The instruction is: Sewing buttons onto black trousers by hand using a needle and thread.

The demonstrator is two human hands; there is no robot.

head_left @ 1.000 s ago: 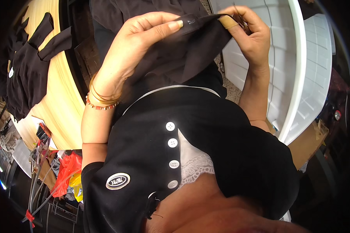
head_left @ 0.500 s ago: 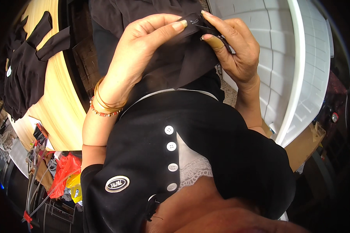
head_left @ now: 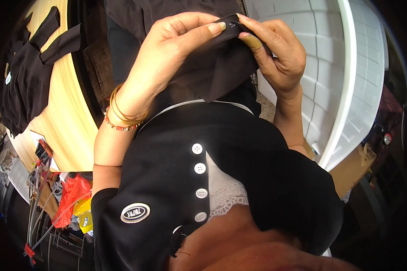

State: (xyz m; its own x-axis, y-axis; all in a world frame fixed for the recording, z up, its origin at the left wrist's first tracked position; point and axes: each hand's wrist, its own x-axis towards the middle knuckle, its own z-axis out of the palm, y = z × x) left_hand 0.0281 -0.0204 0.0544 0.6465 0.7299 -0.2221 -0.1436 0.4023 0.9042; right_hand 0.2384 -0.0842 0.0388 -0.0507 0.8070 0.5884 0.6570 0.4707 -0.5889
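A dark brown-black garment point(head_left: 221, 72) of thin cloth hangs over my lap, its edge raised between my hands. My left hand point(head_left: 181, 40) pinches a folded strip of it, thumb on top and fingers behind. At the other end of that strip, my right hand point(head_left: 278, 54) is closed on the cloth between thumb and fingertips. Tan tape wraps the right thumb. A small pale mark of thread or stitching point(head_left: 232, 25) shows on the strip between the two thumbs. Whether anything else lies in the right palm is hidden.
On the left, another dark garment point(head_left: 29, 86) lies on a light wooden table point(head_left: 70, 122). A large white plastic tub point(head_left: 346, 90) stands close on my right, with a cardboard box point(head_left: 355, 167) near it. Red point(head_left: 74, 194) and yellow plastic bags sit at lower left.
Both hands have moved slightly and the cloth strip has turned between them. The left thumb has shifted right along it. A dark loop near the right palm no longer shows.
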